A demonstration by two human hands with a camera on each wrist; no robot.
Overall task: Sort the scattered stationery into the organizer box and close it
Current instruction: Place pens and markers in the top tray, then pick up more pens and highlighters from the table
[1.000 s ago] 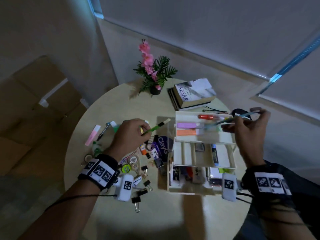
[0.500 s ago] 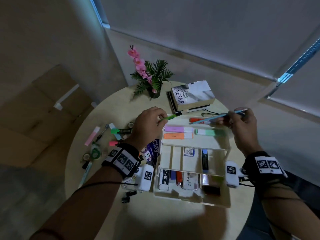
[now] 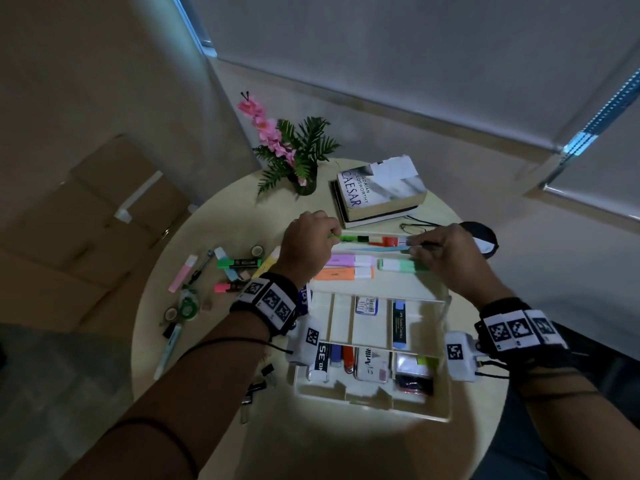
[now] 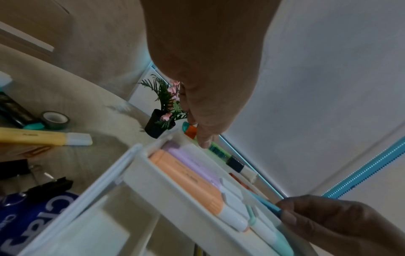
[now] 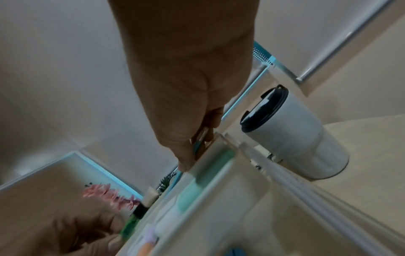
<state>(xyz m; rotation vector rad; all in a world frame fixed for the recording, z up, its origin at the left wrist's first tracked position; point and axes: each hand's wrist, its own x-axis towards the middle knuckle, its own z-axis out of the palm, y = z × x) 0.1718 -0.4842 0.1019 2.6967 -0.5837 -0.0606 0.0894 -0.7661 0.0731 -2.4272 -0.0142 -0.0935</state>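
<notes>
The white organizer box [image 3: 367, 401] stands open on the round table, its tiered trays stepped out. The top tray holds purple, orange [image 4: 190, 180] and mint [image 5: 197, 187] highlighters. My left hand [image 3: 332, 233] pinches a green pen [image 3: 349, 238] by its end at the tray's far left edge. My right hand [image 3: 415, 245] pinches a light blue pen [image 3: 377, 249], which lies almost flat over the back of the same tray. In the left wrist view the left hand [image 4: 203, 138] holds the green pen [image 4: 217, 150]. The right wrist view shows the right hand [image 5: 197, 147] at the tray rim.
Loose stationery lies left of the box: a pink highlighter [image 3: 183, 273], a green marker [image 3: 239, 262], a yellow highlighter [image 3: 266, 261], tape rolls [image 3: 257, 251], binder clips [image 3: 258, 386]. A book [image 3: 377, 192], a potted plant [image 3: 298, 157] and a lidded cup [image 5: 295, 138] stand behind.
My left hand carried the green pen from above the scattered items to the top tray's far edge. My right hand lowered the blue pen from a tilt to nearly flat over the tray.
</notes>
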